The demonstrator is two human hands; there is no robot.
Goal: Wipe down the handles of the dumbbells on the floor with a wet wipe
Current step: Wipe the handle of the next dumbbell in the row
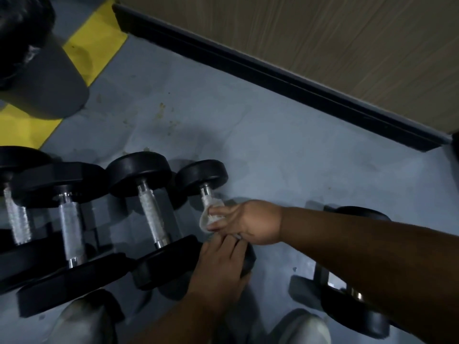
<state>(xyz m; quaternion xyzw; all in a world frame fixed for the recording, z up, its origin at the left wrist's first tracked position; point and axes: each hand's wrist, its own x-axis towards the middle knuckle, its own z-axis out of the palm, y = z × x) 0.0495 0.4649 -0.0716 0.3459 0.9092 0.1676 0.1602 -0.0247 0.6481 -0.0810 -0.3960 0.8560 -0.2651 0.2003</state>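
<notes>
Your right hand (244, 223) grips the wet wipe (207, 218) around the smallest dumbbell's handle (206, 196) while your left hand (223, 259) rests flat on its near head (249, 259).

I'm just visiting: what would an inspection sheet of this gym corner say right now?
Surface: grey floor, stained in spots, with a yellow stripe.
Job's things: four dumbbells in a row; the wet wipe is wrapped on the handle of the smallest dumbbell; a further dumbbell lies apart under the right forearm.
Clutter: nothing seen.
Hands: right hand holds the wipe round the handle; left hand rests on that dumbbell's near end.
Cables: nothing seen.
Surroundings: wood-look wall with dark baseboard.
</notes>
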